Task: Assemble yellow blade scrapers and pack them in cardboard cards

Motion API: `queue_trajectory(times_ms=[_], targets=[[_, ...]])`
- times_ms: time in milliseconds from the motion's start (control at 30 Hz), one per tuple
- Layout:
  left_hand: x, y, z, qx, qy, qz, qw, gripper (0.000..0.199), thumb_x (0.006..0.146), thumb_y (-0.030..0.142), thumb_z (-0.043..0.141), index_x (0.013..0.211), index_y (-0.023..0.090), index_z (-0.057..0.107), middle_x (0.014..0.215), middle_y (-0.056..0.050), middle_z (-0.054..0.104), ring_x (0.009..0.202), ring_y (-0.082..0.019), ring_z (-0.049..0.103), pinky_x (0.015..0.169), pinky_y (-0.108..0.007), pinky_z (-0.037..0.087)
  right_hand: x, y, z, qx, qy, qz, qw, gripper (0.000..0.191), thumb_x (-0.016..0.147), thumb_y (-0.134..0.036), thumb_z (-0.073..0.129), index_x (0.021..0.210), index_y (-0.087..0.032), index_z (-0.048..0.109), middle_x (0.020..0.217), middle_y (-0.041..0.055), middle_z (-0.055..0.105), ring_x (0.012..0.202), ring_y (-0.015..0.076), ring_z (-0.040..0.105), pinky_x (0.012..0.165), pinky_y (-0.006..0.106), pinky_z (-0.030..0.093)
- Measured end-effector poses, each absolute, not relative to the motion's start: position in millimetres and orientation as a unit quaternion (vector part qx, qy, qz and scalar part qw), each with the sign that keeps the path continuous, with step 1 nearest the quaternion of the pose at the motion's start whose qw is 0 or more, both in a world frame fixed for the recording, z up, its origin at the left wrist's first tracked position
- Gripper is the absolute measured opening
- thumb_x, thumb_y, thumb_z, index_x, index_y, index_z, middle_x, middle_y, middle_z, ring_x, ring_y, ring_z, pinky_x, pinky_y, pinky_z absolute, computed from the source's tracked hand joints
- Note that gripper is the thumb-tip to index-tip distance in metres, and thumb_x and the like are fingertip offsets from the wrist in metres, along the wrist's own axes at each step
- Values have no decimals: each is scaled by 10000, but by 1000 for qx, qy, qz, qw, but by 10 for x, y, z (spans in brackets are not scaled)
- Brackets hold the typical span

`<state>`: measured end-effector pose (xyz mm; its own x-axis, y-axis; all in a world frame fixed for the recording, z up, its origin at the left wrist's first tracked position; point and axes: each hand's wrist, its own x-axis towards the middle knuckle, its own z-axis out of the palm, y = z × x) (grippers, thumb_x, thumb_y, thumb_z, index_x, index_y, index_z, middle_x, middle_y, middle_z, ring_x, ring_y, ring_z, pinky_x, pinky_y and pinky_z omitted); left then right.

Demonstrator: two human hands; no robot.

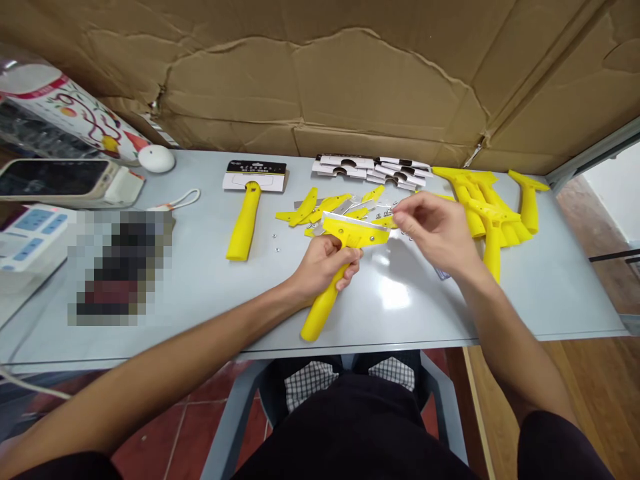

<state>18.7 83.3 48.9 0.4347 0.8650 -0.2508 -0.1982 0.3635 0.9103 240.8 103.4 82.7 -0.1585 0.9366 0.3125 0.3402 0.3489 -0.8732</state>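
My left hand (pixel 333 263) is wrapped round the handle of a yellow scraper (pixel 323 310), tilted with its blade end up and away from me. A metal blade lies along the scraper's top edge, and screws show in its yellow head. My right hand (pixel 425 223) is raised just right of the blade, thumb and fingertips pressed together; what they hold, if anything, is too small to make out. Behind the scraper lie loose yellow plates (pixel 305 208), metal blades and small nuts or screws. To the left lies another yellow scraper (pixel 244 223) with a card (pixel 256 176) over its head.
Yellow handles (pixel 505 207) are piled at the right, and folded cards (pixel 345 167) lie at the back by the cardboard (pixel 300 87). At the left are a phone (pixel 55 179), a white egg-shaped object (pixel 157 159), a bottle (pixel 75 110) and a blurred-out dark object (pixel 123 267).
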Motion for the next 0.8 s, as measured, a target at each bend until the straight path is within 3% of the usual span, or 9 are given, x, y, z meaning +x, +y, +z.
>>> queue_trajectory(times_ms=[100,233,333,433,533,633,800], targets=[[194,838,510,420,391,376,727,270,747,286,771,626,170,560,502,41,531,331,-44,422,338,-187,296,2583,961,905,-518,-706,244,417,225,999,-449,723,894,-250,727,775,12,705,667,169,594,619,342,458],[198,844,528,400,403,387,727,232,715,244,776,641,169,570,499,46,535,341,-46,425,340,-182,309,2805,701,856,-567,-777,99,255,149,980,-368,709,993,-228,759,934,59,757,768,221,663,746,397,529],[201,846,532,392,403,387,730,219,697,225,788,665,170,578,499,51,538,339,-46,423,337,-182,313,2911,549,720,-583,-792,34,177,271,1005,-372,655,1168,-190,771,1055,129,759,986,332,690,874,496,561],[202,849,539,387,402,387,734,215,688,209,791,676,175,579,503,55,533,343,-45,422,332,-181,305,2963,531,588,-582,-803,-8,129,408,1025,-361,615,1344,-135,733,1113,181,758,1030,379,671,909,552,564],[192,866,566,377,401,398,733,196,678,187,784,684,177,588,523,54,531,379,-48,444,331,-175,305,2984,589,500,-574,-814,-25,89,368,1047,-312,555,1282,-129,770,1061,188,772,998,384,694,875,554,567],[168,895,601,379,395,417,726,179,714,186,754,666,178,581,536,46,527,403,-46,449,339,-172,309,2998,654,503,-570,-816,-26,94,334,1049,-256,515,1176,-151,806,1039,178,782,954,365,728,840,541,582],[126,932,614,379,407,429,711,188,783,174,690,661,186,548,562,36,527,418,-41,448,360,-173,321,2953,883,758,-515,-823,-8,241,220,1023,-251,615,1131,-209,802,994,99,796,863,268,771,769,438,612]])
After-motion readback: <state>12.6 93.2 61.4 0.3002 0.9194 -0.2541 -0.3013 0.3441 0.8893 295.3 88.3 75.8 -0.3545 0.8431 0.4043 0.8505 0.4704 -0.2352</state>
